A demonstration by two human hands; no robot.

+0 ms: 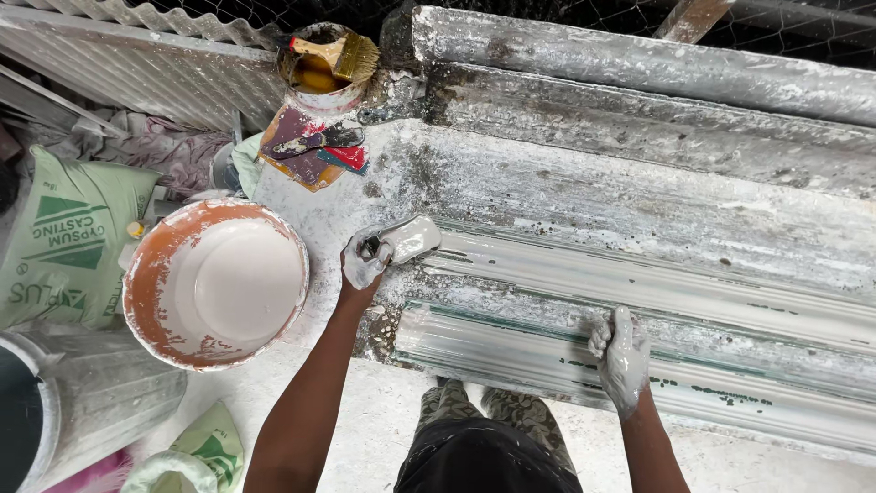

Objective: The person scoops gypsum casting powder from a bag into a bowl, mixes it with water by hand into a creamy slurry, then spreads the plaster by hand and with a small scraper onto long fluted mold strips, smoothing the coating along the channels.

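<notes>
My left hand (363, 260), coated in white plaster, grips a small plaster-covered scoop (411, 239) held over the near-left end of a long grooved mould (657, 283) filled with wet white plaster. My right hand (623, 354), also smeared white, lies flat with fingers spread on the wet plaster of the nearest channel of the mould. An orange bowl (146, 274) holding white plaster mix sits to the left of my left hand.
More long plaster-caked moulds (639, 128) lie beyond. A tin with a paintbrush (328, 57) and a scraper (315, 141) on a board stand at the back left. Green-and-white sacks (64, 237) and a metal bucket (82, 402) stand at the left.
</notes>
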